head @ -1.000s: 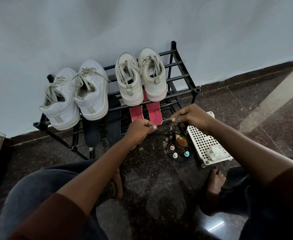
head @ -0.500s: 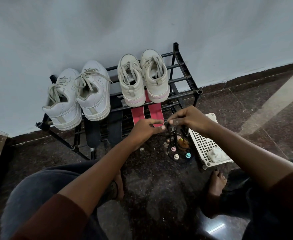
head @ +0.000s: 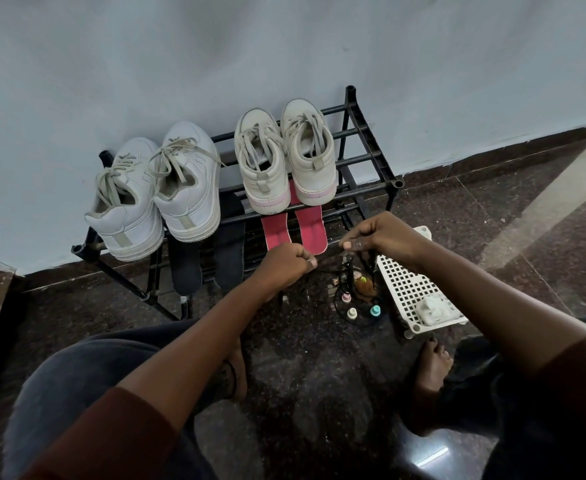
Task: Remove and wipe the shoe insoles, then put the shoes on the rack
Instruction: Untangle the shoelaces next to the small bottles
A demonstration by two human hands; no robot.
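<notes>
Both pairs of white sneakers (head: pixel 215 181) sit on the black rack (head: pixel 371 140) at twelve o'clock, pink insoles (head: pixel 295 230) propped beneath, likely airing. Left hand (head: pixel 284 261) and right hand (head: pixel 381 237) each pinch a thin dark cord (head: pixel 329 259) with curled fingers, stretching it between them.

Glossy stone floor (head: pixel 319 393), metal rack (head: pixel 364 157)

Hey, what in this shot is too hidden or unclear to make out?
Head view:
- What the left hand and right hand pinch: thin, dark, lost against the floor.
- Pink insoles' front ends: covered by the sneakers.
- White lump in the basket: too small.
</notes>
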